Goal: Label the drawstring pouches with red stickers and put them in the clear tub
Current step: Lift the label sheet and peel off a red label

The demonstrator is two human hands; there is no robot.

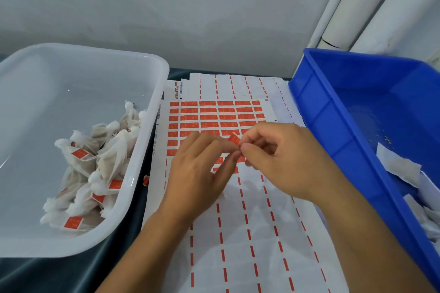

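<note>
My left hand [202, 169] and my right hand [285, 159] meet fingertip to fingertip above the sticker sheet [214, 119]. Between them they pinch one small red sticker [234, 139], which stands up from the fingers. The sheet carries rows of red stickers at its far end, and only backing with red dashes nearer me. At the left stands the clear tub [147, 150] with several white drawstring pouches [112, 157] inside, many showing a red label. A pale, translucent shape lies on the sheet under my hands; I cannot tell whether it is a pouch.
A blue bin [333, 126] stands tilted at the right, with white unlabelled pouches [400, 169] in its near corner. More used backing sheets [238, 83] lie behind the sticker sheet. One loose red sticker [145, 181] lies on the dark cloth beside the tub.
</note>
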